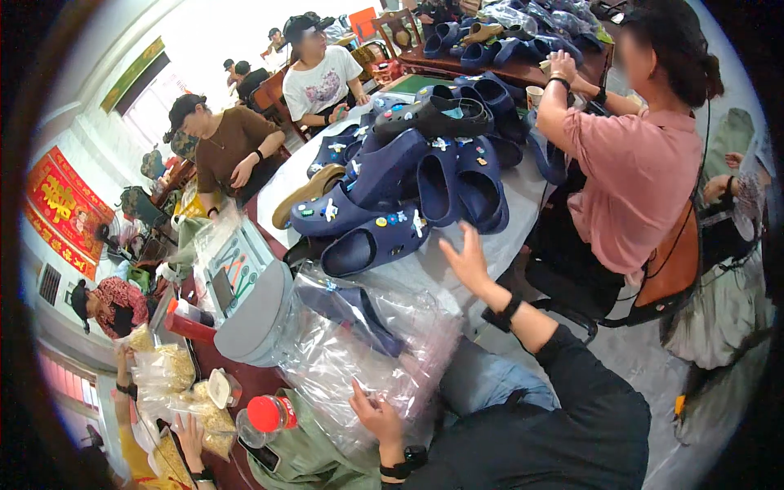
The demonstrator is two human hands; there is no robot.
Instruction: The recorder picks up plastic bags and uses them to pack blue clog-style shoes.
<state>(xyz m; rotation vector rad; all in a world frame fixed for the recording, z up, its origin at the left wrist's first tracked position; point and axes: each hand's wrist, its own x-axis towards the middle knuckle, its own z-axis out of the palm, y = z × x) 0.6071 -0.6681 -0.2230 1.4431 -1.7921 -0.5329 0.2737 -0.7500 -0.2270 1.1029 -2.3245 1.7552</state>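
Note:
My right hand [472, 263] is raised in front of a heap of navy clogs, fingers spread and holding nothing that I can see. The nearest is a navy clog [482, 192] with small coloured charms on its strap. Lower down, my left hand [377, 418] rests against a clear plastic bag [408, 314], its fingers apart. Inside or beneath that bag lies another navy clog [347, 309]; the shiny film hides which. At the heap's near edge another navy clog [359, 251] carries flower-shaped charms. A tan-soled clog [304, 194] lies at the left side.
Left of the bag stand a grey plastic box [257, 318], a red-lidded jar [269, 414] and bags of small pale pieces [167, 367]. A co-worker in pink [629, 163] sits at the right; others work across the table. More clogs [490, 49] cover a far table.

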